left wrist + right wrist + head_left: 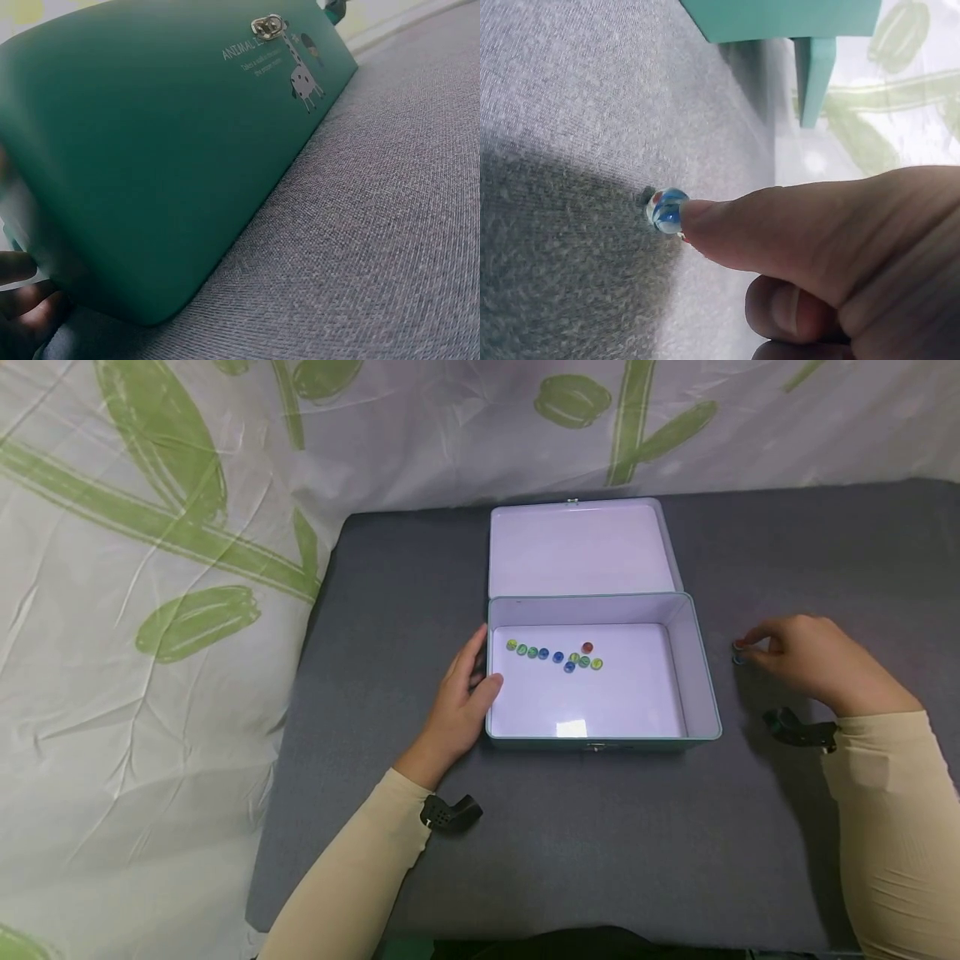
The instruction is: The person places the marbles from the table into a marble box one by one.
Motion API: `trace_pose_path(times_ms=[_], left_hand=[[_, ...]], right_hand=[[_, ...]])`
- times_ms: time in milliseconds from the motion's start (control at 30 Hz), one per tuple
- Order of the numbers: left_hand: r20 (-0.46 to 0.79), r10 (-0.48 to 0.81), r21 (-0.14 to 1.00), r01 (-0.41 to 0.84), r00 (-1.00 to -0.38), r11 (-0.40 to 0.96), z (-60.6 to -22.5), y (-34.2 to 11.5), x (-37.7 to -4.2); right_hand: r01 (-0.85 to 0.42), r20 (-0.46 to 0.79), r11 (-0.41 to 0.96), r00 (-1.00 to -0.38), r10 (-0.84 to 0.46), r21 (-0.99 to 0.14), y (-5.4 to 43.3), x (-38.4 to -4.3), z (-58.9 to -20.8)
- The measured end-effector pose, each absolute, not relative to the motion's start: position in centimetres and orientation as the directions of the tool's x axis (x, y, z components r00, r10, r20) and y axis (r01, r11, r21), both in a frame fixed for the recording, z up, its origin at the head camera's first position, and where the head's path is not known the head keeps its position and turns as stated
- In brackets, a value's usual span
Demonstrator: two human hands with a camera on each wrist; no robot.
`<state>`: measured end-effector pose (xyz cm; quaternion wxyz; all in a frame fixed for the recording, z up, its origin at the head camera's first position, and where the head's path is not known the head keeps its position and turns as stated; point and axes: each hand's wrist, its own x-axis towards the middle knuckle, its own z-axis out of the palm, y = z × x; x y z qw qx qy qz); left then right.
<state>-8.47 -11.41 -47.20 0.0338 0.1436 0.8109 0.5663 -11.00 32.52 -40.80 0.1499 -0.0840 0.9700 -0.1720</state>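
An open green tin box [703, 668] with a pale inside holds several glass marbles [558, 657] in blue, green, yellow and red. My left hand [459, 697] grips the box's left wall, thumb over the rim and fingers along the outside. In the left wrist view, the dark green front of the tin box [165, 142] fills much of the picture, fingertips at its lower left corner. To the right of the box, my right hand [821, 662] pinches a blue-and-white marble [665, 211] at the table surface. The index fingertip is hidden behind the thumb in the right wrist view.
The box's lid [581, 550] lies back behind it, hinged at the rear edge. A grey cloth-covered table [600, 835] lies under everything. Behind and to the left hangs a white curtain [420, 435] with green leaf prints. Each wrist carries a black camera mount [452, 814].
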Motion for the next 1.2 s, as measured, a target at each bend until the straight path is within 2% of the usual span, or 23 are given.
trace_pose_path(times_ms=[767, 1200], left_hand=[[0.094, 0.28, 0.93, 0.184, -0.955, 0.317, -47.0, -11.5, -8.4], [0.079, 0.27, 0.932, 0.167, -0.96, 0.321, -47.1, -11.5, -8.4]], right_hand=[[-0.079, -0.317, 0.934, -0.928, -0.196, -0.348, 32.4, -12.5, -41.4], [0.018, -0.374, 0.926, -0.917, -0.135, -0.377, 32.0, -13.2, -41.9]])
